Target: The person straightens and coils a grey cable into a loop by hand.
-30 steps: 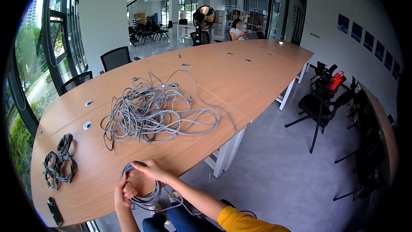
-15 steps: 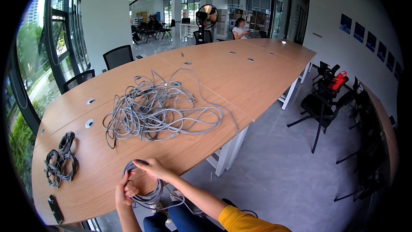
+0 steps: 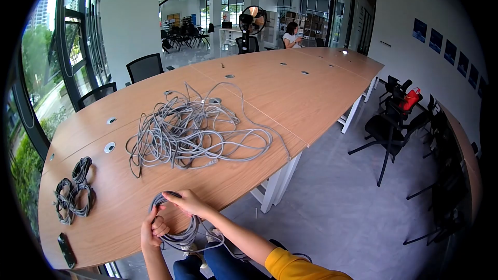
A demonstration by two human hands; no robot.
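A grey cable coil point(image 3: 182, 238) hangs in loops between my hands at the table's near edge. My left hand point(image 3: 154, 229) has its fingers closed round the coil's left side. At the top of the loops, my right hand point(image 3: 188, 202) grips the strands between thumb and fingers. A loose length of the cable drops past my right forearm toward my lap. Beyond my hands, a large tangle of grey cables point(image 3: 179, 132) lies spread on the wooden table point(image 3: 119, 197). Several small wound cable bundles point(image 3: 82, 200) rest on the tabletop at the left.
A dark, narrow object point(image 3: 66, 250) lies at the table's near left corner. Office chairs point(image 3: 144, 68) stand along the far side, with a black chair point(image 3: 386, 132) to the right. A fan point(image 3: 252, 21) and a seated person point(image 3: 291, 36) are at the back.
Both hands keep their hold on the coil with almost no movement. The whole view has shifted very slightly, and the fan head has a slightly different angle.
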